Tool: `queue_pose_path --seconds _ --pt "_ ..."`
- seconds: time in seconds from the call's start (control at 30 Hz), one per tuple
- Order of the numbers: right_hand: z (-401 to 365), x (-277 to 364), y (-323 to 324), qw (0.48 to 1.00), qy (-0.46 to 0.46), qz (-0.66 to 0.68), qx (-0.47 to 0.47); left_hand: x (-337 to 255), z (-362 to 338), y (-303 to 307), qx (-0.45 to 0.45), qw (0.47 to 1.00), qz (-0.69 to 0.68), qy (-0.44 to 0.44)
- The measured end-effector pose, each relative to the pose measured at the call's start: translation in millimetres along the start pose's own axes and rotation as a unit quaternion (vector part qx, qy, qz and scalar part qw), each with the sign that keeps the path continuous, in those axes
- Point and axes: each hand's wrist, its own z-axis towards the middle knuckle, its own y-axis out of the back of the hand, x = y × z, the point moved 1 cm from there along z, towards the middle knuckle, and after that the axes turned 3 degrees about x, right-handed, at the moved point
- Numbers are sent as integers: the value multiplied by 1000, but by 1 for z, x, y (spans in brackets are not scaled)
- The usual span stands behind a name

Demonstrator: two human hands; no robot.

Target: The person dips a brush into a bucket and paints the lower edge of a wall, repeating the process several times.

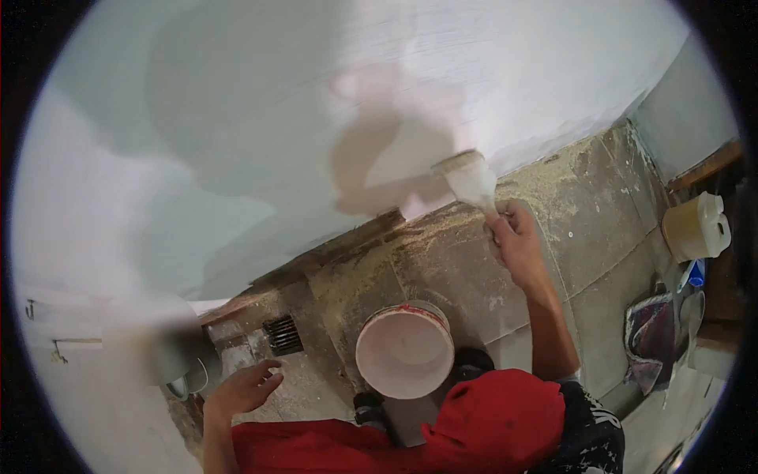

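A wide, pale brush (471, 178) is in my right hand (515, 237), whose fingers are wrapped round its handle. The bristles meet or nearly meet the lower part of the pale wall (260, 142). Lower left, my left hand (246, 389) hangs with fingers apart and nothing in it, near a dark floor grate (283, 336). Between my hands a white bucket (404, 353) with red marks on its rim stands on the tiled floor; its inside looks whitish.
A yellowish jug (696, 227) stands at the right, with a blue object (696, 274) and a patterned cloth or bag (650, 341) below it. Yellowish debris (553, 178) lies along the wall's foot. A dark, blurred object (178, 351) is at the left.
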Motion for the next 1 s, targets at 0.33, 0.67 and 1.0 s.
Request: queue_pose_path --seconds 0.33,0.67,1.0 --pt "39 -116 37 977 -182 -109 -33 -6 8 3 32 999 -18 23" --pt "62 -47 49 977 13 -212 -34 -5 -12 -2 4 1000 -30 -4" --pt "-40 94 64 982 48 -181 21 -17 -19 -34 72 980 -31 -184"
